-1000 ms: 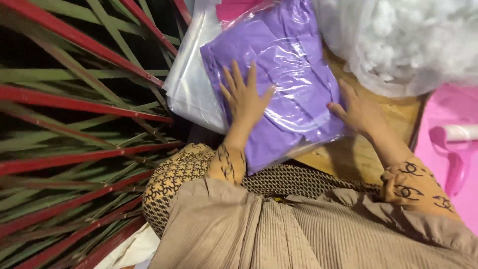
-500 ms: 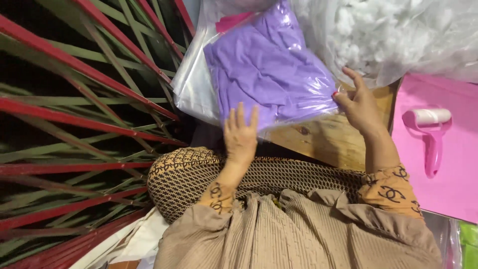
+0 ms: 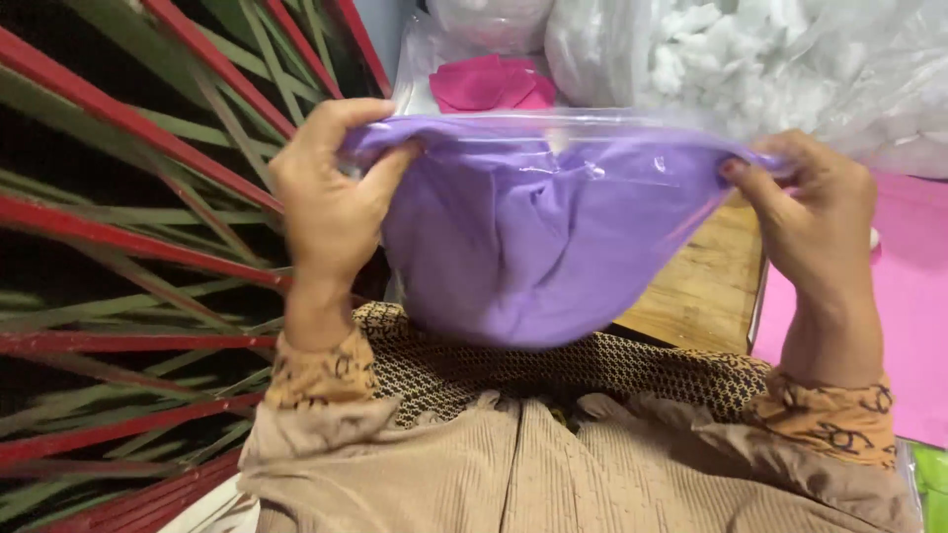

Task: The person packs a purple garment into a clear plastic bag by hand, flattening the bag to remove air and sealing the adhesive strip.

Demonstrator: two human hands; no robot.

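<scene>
From the head camera, a clear plastic bag (image 3: pixel 553 237) with purple folded cloth inside hangs in the air in front of the person's chest, lifted off the wooden table (image 3: pixel 701 286) that shows behind its lower right side. The bag's long axis runs side to side, its top edge stretched nearly level between the two hands, and its belly sags below that edge.

The left hand (image 3: pixel 331 202) pinches the bag's upper left corner, thumb on the near face and fingers curled over the top edge; the wrist points up, forearm rising from the lower left. The right hand (image 3: pixel 815 222) pinches the upper right corner in the same way, fingers pressed together on the plastic, forearm rising from the lower right. Both hands sit equally close to the bag, one at each end.

Behind the bag's top edge lies a pink cloth (image 3: pixel 489 87) in another clear wrapper. At the table's far right corner stands a big clear sack of white stuffing (image 3: pixel 750 59). A pink sheet (image 3: pixel 913 296) lies along the right edge.
</scene>
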